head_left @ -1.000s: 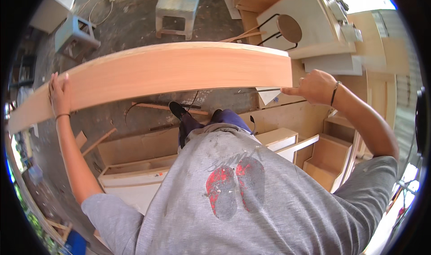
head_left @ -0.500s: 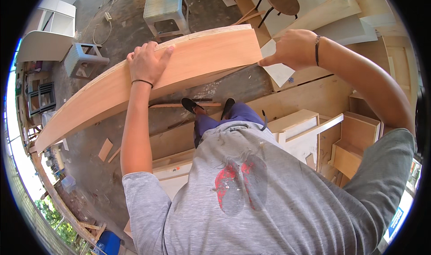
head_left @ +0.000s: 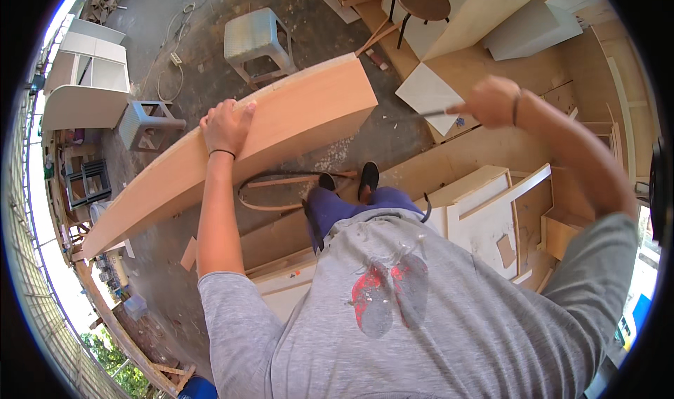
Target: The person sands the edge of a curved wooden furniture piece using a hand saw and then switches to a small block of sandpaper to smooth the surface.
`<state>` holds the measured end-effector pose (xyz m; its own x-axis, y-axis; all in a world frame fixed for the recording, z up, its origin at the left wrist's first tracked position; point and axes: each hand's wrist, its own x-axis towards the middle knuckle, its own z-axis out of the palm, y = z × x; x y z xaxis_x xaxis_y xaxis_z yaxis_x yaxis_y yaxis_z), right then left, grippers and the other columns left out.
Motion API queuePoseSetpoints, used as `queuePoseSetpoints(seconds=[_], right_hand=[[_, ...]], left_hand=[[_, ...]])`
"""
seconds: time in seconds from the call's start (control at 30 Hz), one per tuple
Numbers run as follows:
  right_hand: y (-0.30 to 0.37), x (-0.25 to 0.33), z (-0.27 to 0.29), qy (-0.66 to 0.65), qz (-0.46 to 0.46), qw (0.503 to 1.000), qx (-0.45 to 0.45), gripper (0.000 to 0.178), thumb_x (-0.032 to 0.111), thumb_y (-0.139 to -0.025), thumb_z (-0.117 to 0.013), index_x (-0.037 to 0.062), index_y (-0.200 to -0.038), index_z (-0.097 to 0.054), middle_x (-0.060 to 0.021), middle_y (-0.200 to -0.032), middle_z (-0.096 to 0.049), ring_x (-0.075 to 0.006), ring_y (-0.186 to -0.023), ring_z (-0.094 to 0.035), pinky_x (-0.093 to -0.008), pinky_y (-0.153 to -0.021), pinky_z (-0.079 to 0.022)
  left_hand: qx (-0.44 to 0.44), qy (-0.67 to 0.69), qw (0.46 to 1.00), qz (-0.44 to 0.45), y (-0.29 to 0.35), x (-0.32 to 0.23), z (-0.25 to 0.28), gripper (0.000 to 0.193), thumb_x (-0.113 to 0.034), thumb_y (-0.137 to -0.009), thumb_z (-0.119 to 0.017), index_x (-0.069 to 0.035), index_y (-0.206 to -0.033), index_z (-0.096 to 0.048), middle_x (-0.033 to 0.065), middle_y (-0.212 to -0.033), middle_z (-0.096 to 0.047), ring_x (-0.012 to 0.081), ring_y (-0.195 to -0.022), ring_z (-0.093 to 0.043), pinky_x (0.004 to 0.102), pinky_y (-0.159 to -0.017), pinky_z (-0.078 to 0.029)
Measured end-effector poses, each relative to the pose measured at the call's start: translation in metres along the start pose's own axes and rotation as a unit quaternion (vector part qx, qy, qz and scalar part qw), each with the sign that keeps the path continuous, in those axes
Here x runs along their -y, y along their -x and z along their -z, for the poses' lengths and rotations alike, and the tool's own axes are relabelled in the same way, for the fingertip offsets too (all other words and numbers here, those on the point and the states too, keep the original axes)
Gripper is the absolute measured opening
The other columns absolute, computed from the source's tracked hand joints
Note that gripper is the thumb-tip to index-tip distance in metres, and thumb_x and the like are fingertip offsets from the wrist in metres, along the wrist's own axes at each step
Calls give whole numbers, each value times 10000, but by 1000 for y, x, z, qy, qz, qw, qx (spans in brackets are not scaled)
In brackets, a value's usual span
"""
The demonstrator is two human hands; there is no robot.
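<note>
A long, thick wooden board (head_left: 281,107) with a smooth pinkish-tan face and a paler rough top edge slants across the view. Its right end is nearer the middle, and its far end reaches down to the left. My left hand (head_left: 228,125) grips it from above, fingers over the top edge and thumb along the face. Off the board's right end, my right hand (head_left: 491,102) is closed around a slim dark tool (head_left: 435,113). That tool points toward the board without touching it; motion blur hides its exact kind.
Past the board stand a plastic stool (head_left: 256,37), another stool (head_left: 149,125) and a round-topped stool (head_left: 423,2). A power strip (head_left: 175,59) lies on the floor. Wooden cabinet parts (head_left: 484,195) lie at my right. By my feet is a curled thin strip (head_left: 270,208).
My right hand has moved right, away from the board's end, and the slim dark tool now shows. My left hand keeps its hold. The view has shifted, revealing the curled strip on the floor.
</note>
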<state>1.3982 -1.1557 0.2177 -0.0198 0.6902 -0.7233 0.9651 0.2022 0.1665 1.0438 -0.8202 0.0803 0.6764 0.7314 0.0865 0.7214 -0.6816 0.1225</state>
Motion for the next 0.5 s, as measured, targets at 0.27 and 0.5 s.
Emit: queuePoseSetpoints(seconds=[0.27,0.5], right_hand=[[59,97,-71,-387,-183,898,-104,502,128,-862,-541,280,-1340,-554,-204,-769,-638,-383,-677,-621,-479,-683,-505],[65,156,-96,-567,-264,758,-185,519,81,-887,-537,238,-1381,-508,-239,-693,-580,-402,-665,-591,-481,-663,-465]], left_hand=[[-80,56,942,-322,3,-87,-12,732,-631,-775,-643,-136,-1303,-539,168,-1407,-450,346,-1304,-429,598,-1055,-292],[-25,80,940,-332,-14,-146,-17,691,-520,-711,-735,-149,-1264,-550,170,-1405,-423,360,-1308,-383,564,-1059,-275]])
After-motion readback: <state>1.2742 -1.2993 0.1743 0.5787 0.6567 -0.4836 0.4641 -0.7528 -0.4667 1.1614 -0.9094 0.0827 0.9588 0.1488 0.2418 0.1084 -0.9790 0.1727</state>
